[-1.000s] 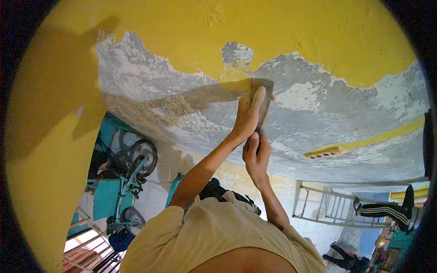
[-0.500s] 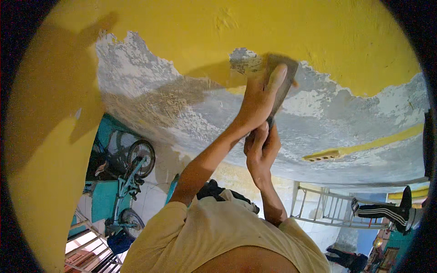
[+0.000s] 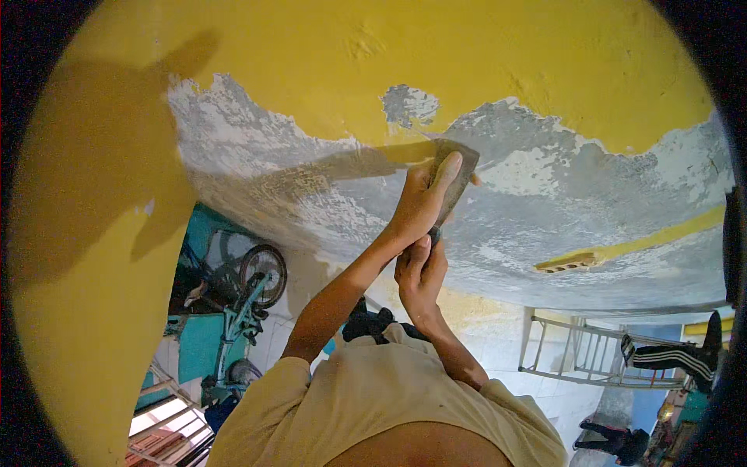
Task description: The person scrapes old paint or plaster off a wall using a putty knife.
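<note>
Our left hand [image 3: 418,204] pinches the scraper [image 3: 459,185] by its blade, our right hand [image 3: 421,279] clasps its handle, near the ragged edge of the yellow paint [image 3: 311,74]. Uneven pressure could gouge the wall [image 3: 537,218]; a slipping grip could nick either hand.

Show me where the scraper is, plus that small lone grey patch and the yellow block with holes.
Scraper [image 3: 454,187]: head view, on its broad blade.
Grey patch [image 3: 410,105]: head view, on its bare middle.
Yellow block [image 3: 572,258]: head view, just above its row of holes.
</note>
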Available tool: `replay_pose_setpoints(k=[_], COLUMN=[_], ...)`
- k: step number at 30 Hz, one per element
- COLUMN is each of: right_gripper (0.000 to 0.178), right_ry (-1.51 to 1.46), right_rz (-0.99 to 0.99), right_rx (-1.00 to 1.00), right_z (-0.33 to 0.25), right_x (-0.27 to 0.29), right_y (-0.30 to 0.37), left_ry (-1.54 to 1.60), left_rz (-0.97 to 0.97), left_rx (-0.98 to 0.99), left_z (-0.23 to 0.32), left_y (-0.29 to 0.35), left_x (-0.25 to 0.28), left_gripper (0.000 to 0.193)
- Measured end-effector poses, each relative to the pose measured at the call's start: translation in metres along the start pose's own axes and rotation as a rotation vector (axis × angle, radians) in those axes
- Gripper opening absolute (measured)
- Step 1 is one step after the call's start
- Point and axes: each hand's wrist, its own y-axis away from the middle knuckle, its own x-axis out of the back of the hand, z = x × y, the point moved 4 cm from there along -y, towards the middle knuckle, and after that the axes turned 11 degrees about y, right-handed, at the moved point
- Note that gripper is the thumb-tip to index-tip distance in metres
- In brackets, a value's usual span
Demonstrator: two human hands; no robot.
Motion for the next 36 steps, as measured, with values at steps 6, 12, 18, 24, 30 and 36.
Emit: replay_pose_setpoints(k=[6, 12, 18, 24, 30, 36], right_gripper=[0.023, 0.026, 0.026, 0.024, 0.023, 0.021], right_ry=[0.005, 0.003, -0.035, -0.064, -0.057, 0.001], right_rz=[-0.006, -0.03, -0.043, 0.033, 0.012, -0.005], right_rx=[0.044, -0.026, -0.089, 0.005, 0.002, 0.005], right_z=[-0.006, -0.022, -0.007, -0.02, -0.019, -0.007], right_x=[-0.003, -0.001, -0.005, -0.011, -0.009, -0.004], right_y=[-0.009, -0.006, 0.003, -0.003, -0.003, -0.007], left_ry=[-0.109, -0.151, -0.124, -0.167, -0.14, -0.147], left_rz=[-0.056, -0.065, 0.007, -0.059, 0.007, 0.022], left_rx=[-0.036, -0.014, -0.103, -0.015, -0.067, -0.128], left_z=[0.013, 0.017, 0.002, 0.013, 0.022, 0.004], left_y=[-0.005, -0.007, -0.006, -0.007, -0.002, -0.016], left_x=[-0.001, 0.0, 0.006, 0.007, 0.001, 0.01], left_gripper=[0.038, 0.042, 0.045, 0.042, 0.042, 0.044])
